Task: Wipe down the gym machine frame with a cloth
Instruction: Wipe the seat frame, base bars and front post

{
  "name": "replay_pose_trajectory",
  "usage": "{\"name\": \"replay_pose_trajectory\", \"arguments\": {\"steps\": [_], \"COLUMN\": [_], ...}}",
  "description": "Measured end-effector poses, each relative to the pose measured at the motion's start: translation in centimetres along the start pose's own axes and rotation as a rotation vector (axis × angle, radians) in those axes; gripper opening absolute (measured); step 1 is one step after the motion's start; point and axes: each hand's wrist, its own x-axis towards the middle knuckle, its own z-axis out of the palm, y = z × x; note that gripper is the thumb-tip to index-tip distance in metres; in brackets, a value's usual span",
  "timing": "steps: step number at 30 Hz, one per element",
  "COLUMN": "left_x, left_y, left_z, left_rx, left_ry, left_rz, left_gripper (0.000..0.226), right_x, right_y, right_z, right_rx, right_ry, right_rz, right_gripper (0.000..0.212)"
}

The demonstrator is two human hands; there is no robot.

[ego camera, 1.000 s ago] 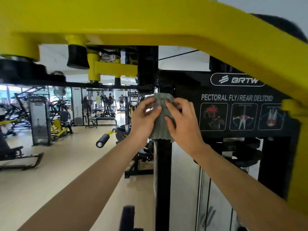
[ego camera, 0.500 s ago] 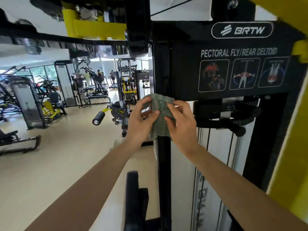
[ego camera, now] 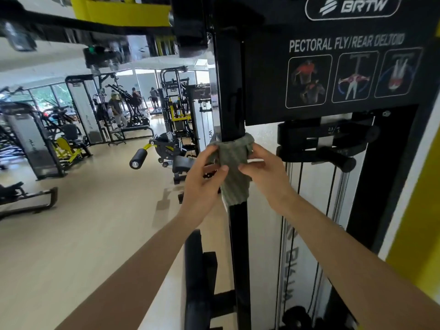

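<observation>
Down they come — both hands and the cloth point(ego camera: 234, 167) have slid lower on the black upright post point(ego camera: 238, 246), from level with the pictures on the placard point(ego camera: 345, 67) a second ago to just under its bottom edge. Overhead, the big yellow arm that filled the top of the view has dropped out. Only a yellow bracket point(ego camera: 126, 10) shows up there, clipped by the frame edge.

Now the grey-green cloth sits wrapped round the front of the post, its lower flap hanging loose down the face. On one side the left hand point(ego camera: 202, 179) grips it, thumb laid across the fabric, fingers curled round the edge. On the other the right hand point(ego camera: 266, 172) holds on, thumb at the front, fingertips pinching near the cloth's upper corner. How far any finger reaches behind the post can't be seen — cloth and post hide that.

Just past the right hand a black handle point(ego camera: 333, 158) juts out, blurred, and the small numbers above it are too smeared to read. The placard reads "PECTORAL FLY/REAR DELTOID", with the BRTW logo cut at the top.

A yellow frame member point(ego camera: 421, 210) runs down the far right, only partly in view. Low beside the post a dark pad point(ego camera: 195, 282) is out of focus. Across the pale floor point(ego camera: 71, 234) stand other machines and a few distant people, too small to make out.
</observation>
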Motion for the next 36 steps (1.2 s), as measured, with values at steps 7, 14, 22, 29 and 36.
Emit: {"name": "replay_pose_trajectory", "arguments": {"steps": [7, 14, 22, 29, 36], "left_x": [3.1, 2.4, -0.1, -4.4, -8.7], "left_y": [2.4, 1.1, -1.9, -6.1, -9.3], "left_z": [0.5, 0.9, 1.2, 1.9, 3.3], "left_rx": [-0.033, 0.044, 0.043, 0.046, 0.043], "left_ry": [0.025, 0.018, 0.031, 0.045, 0.044], "left_rz": [-0.01, -0.069, -0.144, -0.218, -0.287], "left_gripper": [0.051, 0.055, 0.053, 0.052, 0.047], "right_x": [1.4, 0.7, -1.4, -4.1, -6.3], "right_y": [-2.1, -1.0, 2.0, 7.4, 12.6], "right_z": [0.1, 0.2, 0.7, 1.4, 1.5], "right_rx": [0.122, 0.104, 0.127, -0.066, -0.139], "right_ry": [-0.046, -0.06, 0.018, 0.012, -0.009], "right_rz": [-0.068, -0.075, 0.049, 0.08, 0.023], "right_gripper": [0.046, 0.051, 0.04, 0.048, 0.052]}}
